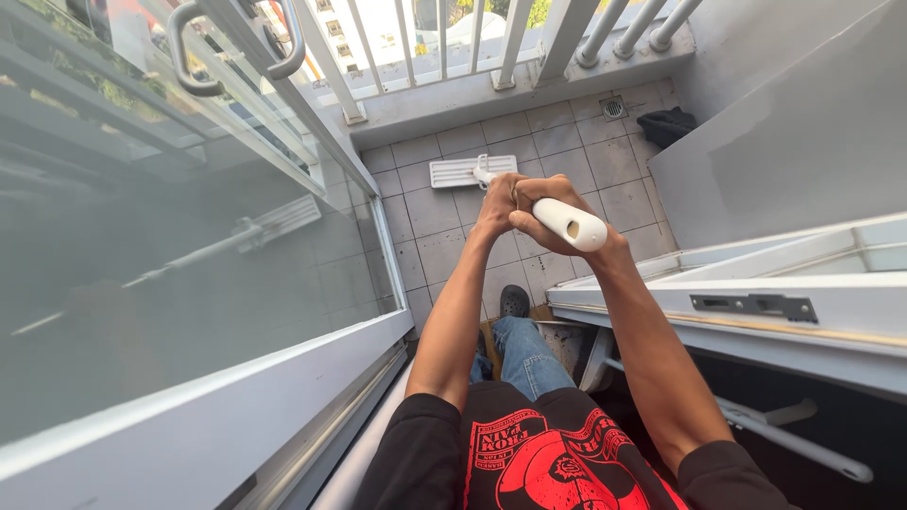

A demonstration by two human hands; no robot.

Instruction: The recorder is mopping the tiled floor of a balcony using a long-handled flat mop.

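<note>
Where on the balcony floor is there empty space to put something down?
Bare tiles lie between the mop head and the drain, below the railing. More lie along the glass door. It is crowded near the shoe, and a dark cloth fills the right corner.
</note>
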